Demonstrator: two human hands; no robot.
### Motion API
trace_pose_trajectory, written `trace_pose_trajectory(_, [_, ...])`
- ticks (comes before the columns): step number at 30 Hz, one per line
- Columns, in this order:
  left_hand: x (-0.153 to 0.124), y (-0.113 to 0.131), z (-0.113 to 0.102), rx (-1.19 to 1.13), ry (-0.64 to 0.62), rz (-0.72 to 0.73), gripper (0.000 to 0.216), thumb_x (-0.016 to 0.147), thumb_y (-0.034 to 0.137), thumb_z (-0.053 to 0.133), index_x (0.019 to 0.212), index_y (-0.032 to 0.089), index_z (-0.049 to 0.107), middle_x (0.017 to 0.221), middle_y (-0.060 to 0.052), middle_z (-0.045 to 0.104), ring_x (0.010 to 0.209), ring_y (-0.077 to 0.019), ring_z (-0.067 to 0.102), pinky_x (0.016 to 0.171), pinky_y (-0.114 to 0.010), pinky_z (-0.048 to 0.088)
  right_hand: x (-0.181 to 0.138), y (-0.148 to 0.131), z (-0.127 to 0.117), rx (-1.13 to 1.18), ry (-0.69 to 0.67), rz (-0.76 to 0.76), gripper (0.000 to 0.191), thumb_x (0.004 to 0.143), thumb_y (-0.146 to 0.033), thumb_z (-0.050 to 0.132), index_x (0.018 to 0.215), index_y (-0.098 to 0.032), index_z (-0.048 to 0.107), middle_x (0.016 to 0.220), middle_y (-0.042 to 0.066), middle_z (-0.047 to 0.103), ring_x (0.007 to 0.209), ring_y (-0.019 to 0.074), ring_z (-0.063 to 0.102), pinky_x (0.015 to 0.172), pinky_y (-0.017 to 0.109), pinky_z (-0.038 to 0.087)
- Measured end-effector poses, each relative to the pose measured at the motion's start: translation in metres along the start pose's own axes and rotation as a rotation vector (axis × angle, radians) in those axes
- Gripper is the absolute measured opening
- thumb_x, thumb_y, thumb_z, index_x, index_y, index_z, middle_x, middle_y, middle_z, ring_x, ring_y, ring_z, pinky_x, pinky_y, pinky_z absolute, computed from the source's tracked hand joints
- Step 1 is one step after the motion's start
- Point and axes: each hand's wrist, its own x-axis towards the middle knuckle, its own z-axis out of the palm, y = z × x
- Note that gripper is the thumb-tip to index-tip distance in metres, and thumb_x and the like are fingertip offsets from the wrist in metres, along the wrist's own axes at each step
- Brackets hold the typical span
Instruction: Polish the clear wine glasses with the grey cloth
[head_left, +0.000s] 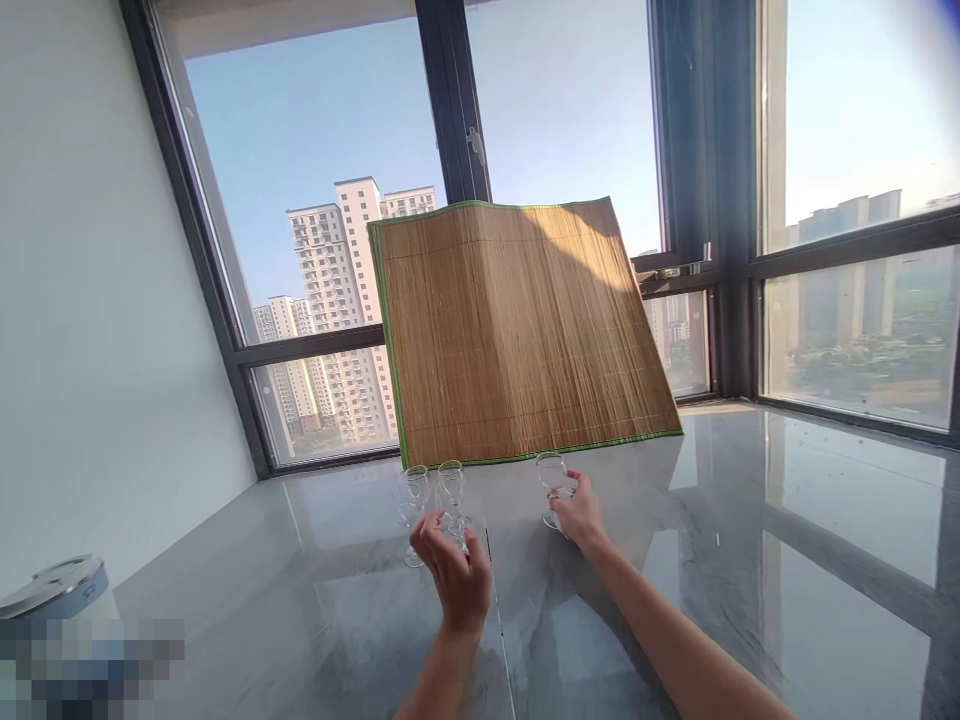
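Three small clear stemmed glasses stand on a glossy grey marble counter [750, 560] in front of a propped bamboo mat [517, 330]. My left hand [454, 580] is curled around the stem of the middle glass [452, 490]; another glass [412, 500] stands just to its left, touching or nearly touching it. My right hand [579, 515] grips the third glass [552, 475] at its stem, a little to the right.
The bamboo mat with green edging leans against the window frame. Large windows with dark frames run behind and to the right. A white wall is on the left. A round metal lid [56, 585] sits at the lower left.
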Motion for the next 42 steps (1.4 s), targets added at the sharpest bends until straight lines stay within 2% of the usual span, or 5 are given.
trace_pose_trajectory(17, [-0.002, -0.035, 0.017, -0.006, -0.114, -0.54, 0.048, 0.08, 0.031, 0.057, 0.124, 0.023, 0.041, 0.126, -0.014, 0.054, 0.119, -0.0276, 0.055, 0.098, -0.041, 0.046, -0.033, -0.036, -0.019, -0.212, 0.322, -0.052, 0.059, 0.077, -0.034, 0.054, 0.133, -0.022, 0.041, 0.105, 0.011, 0.066, 0.082, 0.0268, 0.065, 0.06, 0.032, 0.039])
trace_pose_trajectory(23, [-0.004, -0.038, 0.023, -0.033, -0.289, -0.619, 0.035, 0.083, 0.027, 0.054, 0.117, 0.02, 0.047, 0.112, -0.012, 0.066, 0.104, -0.0243, 0.067, 0.086, -0.036, 0.052, -0.06, -0.06, -0.006, -0.079, 0.218, -0.393, 0.051, 0.078, -0.031, 0.054, 0.127, -0.024, 0.042, 0.098, 0.005, 0.062, 0.079, 0.0218, 0.061, 0.07, 0.031, 0.045])
trace_pose_trajectory(27, [-0.007, -0.027, 0.021, 0.023, -0.359, -0.514, 0.027, 0.091, 0.029, 0.044, 0.115, 0.018, 0.05, 0.09, -0.008, 0.069, 0.083, -0.0232, 0.068, 0.075, -0.034, 0.051, -0.071, -0.055, 0.012, -0.067, -0.061, -0.581, 0.054, 0.077, -0.022, 0.054, 0.129, -0.023, 0.038, 0.093, 0.003, 0.06, 0.076, 0.0191, 0.06, 0.075, 0.032, 0.047])
trace_pose_trajectory(31, [-0.011, -0.016, 0.019, 0.103, -0.433, -0.217, 0.033, 0.092, 0.02, 0.038, 0.12, 0.018, 0.054, 0.111, -0.012, 0.069, 0.1, -0.0243, 0.066, 0.082, -0.034, 0.048, -0.083, -0.055, 0.016, -0.104, -0.226, -0.718, 0.061, 0.075, -0.013, 0.054, 0.133, -0.025, 0.037, 0.098, 0.004, 0.062, 0.084, 0.0205, 0.062, 0.081, 0.034, 0.049])
trace_pose_trajectory(42, [-0.012, 0.005, 0.016, 0.377, -0.665, 0.278, 0.03, 0.084, 0.005, 0.048, 0.095, 0.023, 0.07, 0.089, -0.006, 0.07, 0.093, -0.025, 0.065, 0.097, -0.044, 0.039, -0.09, -0.077, 0.01, -0.427, -0.316, -0.936, 0.056, 0.073, -0.004, 0.052, 0.125, -0.026, 0.055, 0.106, 0.007, 0.07, 0.097, 0.0245, 0.06, 0.076, 0.032, 0.047])
